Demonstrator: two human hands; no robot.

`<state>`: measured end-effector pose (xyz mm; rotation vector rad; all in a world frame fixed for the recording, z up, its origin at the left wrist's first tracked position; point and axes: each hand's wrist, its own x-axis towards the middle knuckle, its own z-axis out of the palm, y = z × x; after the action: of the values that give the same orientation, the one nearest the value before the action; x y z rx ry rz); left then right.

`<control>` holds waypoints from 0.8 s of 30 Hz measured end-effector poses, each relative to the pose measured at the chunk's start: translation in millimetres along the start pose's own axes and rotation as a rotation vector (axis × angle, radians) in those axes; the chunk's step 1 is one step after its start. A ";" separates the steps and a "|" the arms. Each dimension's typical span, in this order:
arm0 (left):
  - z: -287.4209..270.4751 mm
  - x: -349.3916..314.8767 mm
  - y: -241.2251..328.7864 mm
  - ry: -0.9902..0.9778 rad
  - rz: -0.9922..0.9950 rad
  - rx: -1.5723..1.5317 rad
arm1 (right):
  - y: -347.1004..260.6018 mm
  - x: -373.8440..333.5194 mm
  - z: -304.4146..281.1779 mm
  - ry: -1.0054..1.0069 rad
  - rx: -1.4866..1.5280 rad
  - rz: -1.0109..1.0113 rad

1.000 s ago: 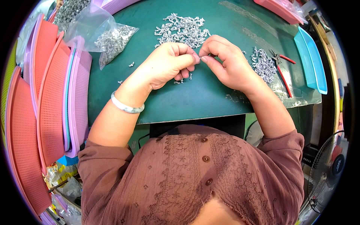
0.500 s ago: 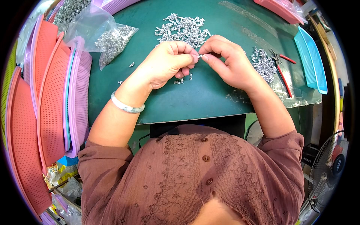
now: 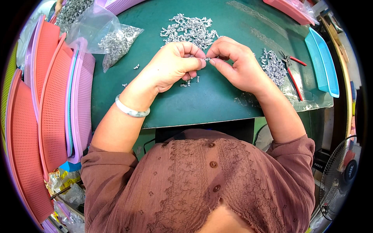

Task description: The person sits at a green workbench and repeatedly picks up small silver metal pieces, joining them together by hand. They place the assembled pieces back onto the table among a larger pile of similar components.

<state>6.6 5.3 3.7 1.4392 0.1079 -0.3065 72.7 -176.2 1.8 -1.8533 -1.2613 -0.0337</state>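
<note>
My left hand (image 3: 176, 64), with a pale bangle (image 3: 131, 108) on its wrist, pinches a tiny silvery metal piece (image 3: 207, 59) between thumb and forefinger. From the other side my right hand (image 3: 236, 64) pinches the same piece, whose exact shape is too small to tell. Just beyond both hands spreads a large heap of small silvery metal parts (image 3: 188, 29). A few loose parts (image 3: 189, 83) lie below my left fingers. Right of my right hand is a smaller pile of similar parts (image 3: 274, 68), beside red-handled pliers (image 3: 293, 79) lying with their handles spread.
A clear plastic bag (image 3: 118, 44) of metal parts rests on the green tabletop (image 3: 202, 108) at the left. Stacked pink and purple perforated baskets (image 3: 52, 105) crowd the left side. A blue basket (image 3: 321, 62) stands at the right edge, a fan (image 3: 342, 174) below it.
My fingertips have drawn slightly apart, so more of the metal piece shows between them. At the far upper left, a bit of what looks like another person's hand has come into view.
</note>
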 end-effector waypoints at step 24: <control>-7.0 1.8 0.8 -0.002 0.038 -0.220 | 3.1 -1.3 5.8 -0.126 -0.056 -0.087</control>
<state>9.3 12.0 3.1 1.2217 0.1088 -0.2568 72.0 -173.6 -4.3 -1.8715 -1.4413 0.0011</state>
